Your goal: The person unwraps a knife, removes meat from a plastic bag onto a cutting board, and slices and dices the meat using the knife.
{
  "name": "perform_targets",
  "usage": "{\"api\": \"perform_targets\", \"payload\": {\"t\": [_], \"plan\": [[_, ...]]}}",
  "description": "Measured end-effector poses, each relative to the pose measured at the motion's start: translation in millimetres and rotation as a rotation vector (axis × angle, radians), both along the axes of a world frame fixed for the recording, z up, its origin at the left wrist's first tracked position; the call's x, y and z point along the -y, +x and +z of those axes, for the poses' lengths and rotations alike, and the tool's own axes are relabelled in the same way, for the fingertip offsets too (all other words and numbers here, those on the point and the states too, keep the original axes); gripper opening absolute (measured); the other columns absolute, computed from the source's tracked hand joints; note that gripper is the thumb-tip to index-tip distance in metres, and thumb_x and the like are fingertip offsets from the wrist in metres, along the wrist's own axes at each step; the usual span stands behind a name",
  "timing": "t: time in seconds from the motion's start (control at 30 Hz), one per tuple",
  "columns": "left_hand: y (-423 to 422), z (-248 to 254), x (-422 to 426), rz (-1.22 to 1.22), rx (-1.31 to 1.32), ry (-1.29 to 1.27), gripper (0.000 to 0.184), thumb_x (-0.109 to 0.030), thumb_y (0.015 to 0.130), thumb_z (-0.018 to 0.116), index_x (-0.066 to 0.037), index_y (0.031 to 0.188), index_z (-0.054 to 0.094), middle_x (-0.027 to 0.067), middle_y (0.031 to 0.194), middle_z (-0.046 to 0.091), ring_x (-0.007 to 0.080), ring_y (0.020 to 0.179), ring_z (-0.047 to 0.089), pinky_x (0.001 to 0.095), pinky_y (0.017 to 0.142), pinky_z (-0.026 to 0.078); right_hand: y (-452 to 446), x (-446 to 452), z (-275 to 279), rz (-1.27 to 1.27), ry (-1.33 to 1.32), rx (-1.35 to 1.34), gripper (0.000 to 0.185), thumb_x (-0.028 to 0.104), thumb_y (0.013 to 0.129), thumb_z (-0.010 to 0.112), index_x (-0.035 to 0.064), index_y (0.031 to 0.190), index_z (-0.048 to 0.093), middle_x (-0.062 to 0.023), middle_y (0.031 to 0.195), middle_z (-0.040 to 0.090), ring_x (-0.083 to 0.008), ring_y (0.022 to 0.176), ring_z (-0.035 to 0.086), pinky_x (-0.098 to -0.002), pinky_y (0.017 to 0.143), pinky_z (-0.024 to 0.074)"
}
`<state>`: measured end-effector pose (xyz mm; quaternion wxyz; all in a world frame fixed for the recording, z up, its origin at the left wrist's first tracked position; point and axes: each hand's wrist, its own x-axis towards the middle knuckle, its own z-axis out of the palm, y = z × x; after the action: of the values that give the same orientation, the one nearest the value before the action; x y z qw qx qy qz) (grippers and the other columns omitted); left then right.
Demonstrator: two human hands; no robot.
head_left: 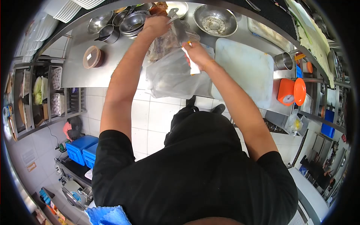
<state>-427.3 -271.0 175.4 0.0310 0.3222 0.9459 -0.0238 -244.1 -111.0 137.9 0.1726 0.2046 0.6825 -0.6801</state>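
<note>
My left hand reaches to the back of the steel counter, beside the stacked metal bowls. Its fingers are bent over some brown food, and what they hold is hard to make out. In my right hand is the white handle of a knife, whose broad blade points up and left toward my left hand. Below and between both hands lie a clear plastic bag and a bag with brown contents. A white cutting board is right of my right hand.
A steel bowl stands at the back. A brown tub and small pot are on the left. An orange scale and steel container stand right. A shelf edge runs above the counter's back.
</note>
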Motion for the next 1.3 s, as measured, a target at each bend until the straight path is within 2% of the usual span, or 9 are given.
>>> {"api": "perform_targets", "payload": {"t": [0.17, 0.43, 0.63, 0.83, 1.03, 1.13, 1.2, 1.27, 1.3], "plan": [[5, 0, -5, -0.002, -0.074, 0.013, 0.034, -0.041, 0.100, 0.063, -0.018, 0.122, 0.078, 0.0142, 0.119, 0.077, 0.0334, 0.114, 0.073, 0.0540, 0.105, 0.049, 30, 24, 2, -0.040, -0.122, 0.056, 0.035, 0.042, 0.112, 0.056, 0.0078, 0.110, 0.059, -0.0015, 0.076, 0.056, -0.0132, 0.056, 0.054, -0.0343, 0.048, 0.0490], [-4, -5, 0, -0.138, -0.264, 0.056, 0.034, -0.041, 0.099, 0.063, -0.018, 0.121, 0.077, 0.0124, 0.116, 0.078, 0.0344, 0.113, 0.073, 0.0545, 0.105, 0.048, -4, 24, -8, -0.007, -0.157, -0.049, 0.035, 0.037, 0.111, 0.056, 0.0037, 0.102, 0.061, -0.0062, 0.071, 0.060, -0.0182, 0.053, 0.058, -0.0399, 0.048, 0.0498], [-27, -8, 4, -0.072, -0.132, 0.127, 0.034, -0.043, 0.099, 0.064, -0.021, 0.122, 0.076, 0.0115, 0.123, 0.077, 0.0342, 0.120, 0.071, 0.0576, 0.104, 0.048, 49, 59, 4, 0.044, -0.125, -0.014, 0.040, 0.038, 0.112, 0.055, -0.0009, 0.107, 0.063, -0.0081, 0.069, 0.061, -0.0190, 0.051, 0.059, -0.0403, 0.048, 0.0491], [-50, 2, 43, 0.150, -0.122, 0.429, 0.048, -0.050, 0.098, 0.067, -0.008, 0.119, 0.075, 0.0178, 0.113, 0.078, 0.0410, 0.108, 0.073, 0.0519, 0.091, 0.057, 82, 51, 28, 0.355, -0.049, 0.006, 0.044, 0.039, 0.111, 0.056, -0.0045, 0.114, 0.064, -0.0101, 0.077, 0.065, -0.0180, 0.058, 0.062, -0.0395, 0.053, 0.0509], [-7, -19, 132, 0.584, 0.204, 0.689, 0.048, -0.042, 0.094, 0.076, -0.004, 0.122, 0.074, 0.0242, 0.107, 0.078, 0.0404, 0.103, 0.075, 0.0459, 0.089, 0.057, 93, -4, 64, 0.597, 0.101, -0.022, 0.037, 0.038, 0.112, 0.057, 0.0021, 0.116, 0.064, -0.0042, 0.076, 0.059, -0.0115, 0.053, 0.054, -0.0321, 0.052, 0.0471], [6, -87, 166, 0.730, 0.074, 0.800, 0.040, -0.037, 0.092, 0.079, -0.006, 0.119, 0.076, 0.0197, 0.102, 0.079, 0.0387, 0.107, 0.075, 0.0483, 0.094, 0.056, 116, -53, 99, 0.625, 0.178, 0.006, 0.033, 0.035, 0.112, 0.058, 0.0031, 0.113, 0.064, -0.0019, 0.073, 0.058, -0.0099, 0.051, 0.053, -0.0311, 0.051, 0.0443], [22, -98, 164, 0.661, -0.274, 0.774, 0.036, -0.033, 0.088, 0.082, -0.010, 0.115, 0.077, 0.0168, 0.100, 0.078, 0.0360, 0.109, 0.074, 0.0482, 0.097, 0.053, 139, -85, 110, 0.557, 0.196, 0.063, 0.030, 0.033, 0.112, 0.058, 0.0037, 0.112, 0.063, -0.0007, 0.073, 0.056, -0.0091, 0.050, 0.051, -0.0296, 0.050, 0.0429], [54, -75, 141, 0.596, -0.561, 0.765, 0.035, -0.030, 0.085, 0.084, -0.013, 0.115, 0.078, 0.0140, 0.098, 0.077, 0.0336, 0.110, 0.073, 0.0483, 0.100, 0.050, 164, -112, 115, 0.422, 0.199, 0.105, 0.029, 0.032, 0.112, 0.058, 0.0038, 0.113, 0.064, -0.0006, 0.072, 0.056, -0.0088, 0.049, 0.051, -0.0282, 0.049, 0.0427], [75, -33, 116, 0.571, -0.675, 0.771, 0.036, -0.027, 0.084, 0.084, -0.014, 0.116, 0.077, 0.0126, 0.098, 0.077, 0.0324, 0.110, 0.072, 0.0484, 0.101, 0.049, 178, -123, 117, 0.342, 0.202, 0.095, 0.030, 0.033, 0.113, 0.059, 0.0035, 0.114, 0.064, -0.0011, 0.072, 0.056, -0.0090, 0.049, 0.051, -0.0276, 0.048, 0.0431]]}}
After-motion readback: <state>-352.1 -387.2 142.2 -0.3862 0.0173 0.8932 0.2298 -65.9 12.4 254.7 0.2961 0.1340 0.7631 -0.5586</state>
